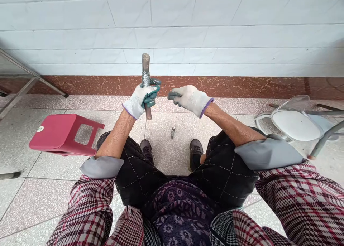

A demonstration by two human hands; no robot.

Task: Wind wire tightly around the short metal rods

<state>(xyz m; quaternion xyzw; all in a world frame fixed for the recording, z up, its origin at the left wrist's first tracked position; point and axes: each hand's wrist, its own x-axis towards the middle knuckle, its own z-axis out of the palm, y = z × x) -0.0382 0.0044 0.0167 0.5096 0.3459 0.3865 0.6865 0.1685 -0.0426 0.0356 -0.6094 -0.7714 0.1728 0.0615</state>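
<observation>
My left hand [141, 100], in a white and green glove, is closed round an upright rusty metal rod [146, 65] with thin wire coiled about its upper part. My right hand [188, 97], gloved the same way, is pinched shut a little to the right of the rod at the same height. A thin strand of wire seems to run from the coil toward its fingertips, but it is too fine to be sure. A small wire coil [173, 131] stands on the tiled floor between my two shoes.
A red plastic stool [60, 133] lies tipped on the floor at the left. Metal frame legs [32, 76] slant at far left. A clear plastic chair [295, 122] lies overturned at the right. A white tiled wall with a brown skirting runs straight ahead.
</observation>
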